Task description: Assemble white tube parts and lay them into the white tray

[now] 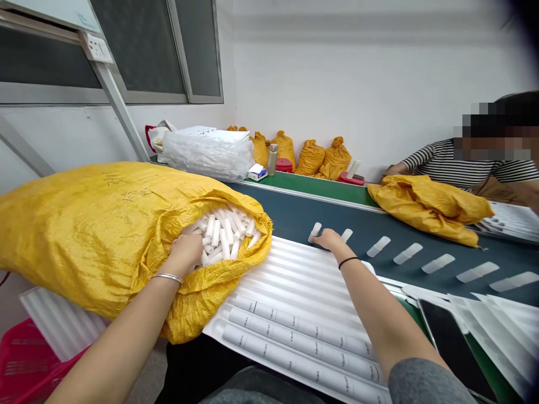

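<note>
My left hand [188, 248] reaches into the mouth of a large yellow sack [105, 224] full of white tubes [225, 233]; its fingertips are hidden among them. Over the near edge of the dark conveyor belt [290, 213], my right hand [328, 240] has its fingers closed on a small white tube [315, 231]. Below and between my hands lies a white ribbed tray [295, 269], with rows of printed tubes [290, 339] in its near grooves. Several white tubes [407, 253] lie spaced along the belt to the right.
Across the belt is a person in a striped top [438, 157], beside a crumpled yellow sack [429, 205]. A phone [455, 348] and stacked white trays [497, 325] lie at right. A red basket [33, 359] stands at lower left. Tied yellow sacks [311, 158] line the wall.
</note>
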Demonstrator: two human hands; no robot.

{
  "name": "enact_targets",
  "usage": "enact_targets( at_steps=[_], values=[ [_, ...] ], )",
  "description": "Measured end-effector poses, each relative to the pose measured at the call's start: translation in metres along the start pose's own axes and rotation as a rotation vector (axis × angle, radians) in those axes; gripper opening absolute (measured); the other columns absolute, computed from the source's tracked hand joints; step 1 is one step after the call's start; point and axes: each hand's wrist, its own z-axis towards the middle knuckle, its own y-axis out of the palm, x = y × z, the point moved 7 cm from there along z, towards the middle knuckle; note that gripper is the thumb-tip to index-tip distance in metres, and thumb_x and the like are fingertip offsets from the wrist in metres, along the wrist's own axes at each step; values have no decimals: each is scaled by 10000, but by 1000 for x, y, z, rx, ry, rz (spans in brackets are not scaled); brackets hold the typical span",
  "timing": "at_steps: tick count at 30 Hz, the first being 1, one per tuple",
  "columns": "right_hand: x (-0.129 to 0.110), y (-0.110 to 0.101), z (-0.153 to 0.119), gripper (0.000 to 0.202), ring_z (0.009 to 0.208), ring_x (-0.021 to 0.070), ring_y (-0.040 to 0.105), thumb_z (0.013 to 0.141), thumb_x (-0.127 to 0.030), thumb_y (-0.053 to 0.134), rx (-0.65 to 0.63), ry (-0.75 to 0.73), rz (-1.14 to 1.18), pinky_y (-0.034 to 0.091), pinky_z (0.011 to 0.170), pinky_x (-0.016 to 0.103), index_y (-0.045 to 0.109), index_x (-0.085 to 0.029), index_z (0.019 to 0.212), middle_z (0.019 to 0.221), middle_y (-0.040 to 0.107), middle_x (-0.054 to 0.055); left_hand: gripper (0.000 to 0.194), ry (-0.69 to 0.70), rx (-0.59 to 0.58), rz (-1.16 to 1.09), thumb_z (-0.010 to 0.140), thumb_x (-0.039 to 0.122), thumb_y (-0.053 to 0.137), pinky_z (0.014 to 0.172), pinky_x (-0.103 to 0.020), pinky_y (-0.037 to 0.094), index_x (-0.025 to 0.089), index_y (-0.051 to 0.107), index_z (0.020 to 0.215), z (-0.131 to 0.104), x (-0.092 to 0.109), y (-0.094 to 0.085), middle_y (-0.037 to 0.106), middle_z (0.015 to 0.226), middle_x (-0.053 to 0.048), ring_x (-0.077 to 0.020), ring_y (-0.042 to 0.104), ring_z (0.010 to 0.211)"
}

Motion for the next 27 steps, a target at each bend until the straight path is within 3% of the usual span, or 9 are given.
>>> enact_targets(
  at_steps=[2,4,7,9,13,15,18,22,27],
  values=[
    [-5,-3,-20,291,915,227,640,928,-349,538,-6,-44,-29,511,793,391,651,-90,1001,1024,658,140,120,7,2,-49,686,174,631,863,-454,458,117,695,770,-6,9,-5,702,828,-201,-361,639,972],
    [-19,4,-53,298,905,260,646,925,-322,502,-29,-174,-33,484,788,375,691,-94,885,970,678,169,225,68,21,-132,731,202,609,898,-409,463,141,708,923,-17,27,-12,717,966,-162,-316,634,1021],
    [-46,38,-122,247,815,229,659,861,-344,563,-146,-422,-6,474,732,302,712,-175,760,872,707,95,328,178,59,-278,835,284,543,929,-320,473,202,648,1135,-43,59,-24,684,1166,-70,-224,622,1076],
    [-57,63,-164,139,829,230,657,785,-314,644,-202,-543,-2,475,734,292,713,-194,769,922,706,78,314,255,106,-441,872,321,519,933,-308,481,214,637,1143,-62,78,-32,681,1179,-49,-206,628,1072],
    [-65,88,-205,110,852,252,641,773,-156,571,-143,-729,-26,485,764,345,676,-170,747,931,680,107,234,438,193,-792,870,315,591,964,-331,468,202,650,1067,-92,100,-44,696,1103,-67,-209,634,1056],
    [-62,82,-204,119,850,254,628,735,-127,572,-35,-739,54,493,770,368,649,-162,818,946,663,112,222,490,211,-798,871,290,605,961,-324,464,205,629,1075,-103,107,-46,685,1090,-63,-197,627,1048],
    [-60,51,-199,208,802,209,609,737,-134,570,131,-725,397,509,739,346,577,-170,941,914,635,81,254,579,184,-696,888,259,581,912,-307,476,208,575,1136,-118,121,-46,667,1056,-50,-180,621,1005],
    [-71,11,-209,177,784,159,602,855,-224,544,155,-865,848,522,696,286,552,-197,1029,920,628,52,299,676,96,-555,929,283,529,871,-304,485,220,540,1221,-134,139,-40,652,1058,-53,-179,619,974],
    [-75,-13,-224,275,785,149,592,878,-184,562,380,-982,709,509,734,290,579,-220,1150,940,647,45,335,674,145,-491,947,303,497,837,-309,488,214,548,1266,-139,135,-46,636,1036,-74,-193,610,953]
  ],
)
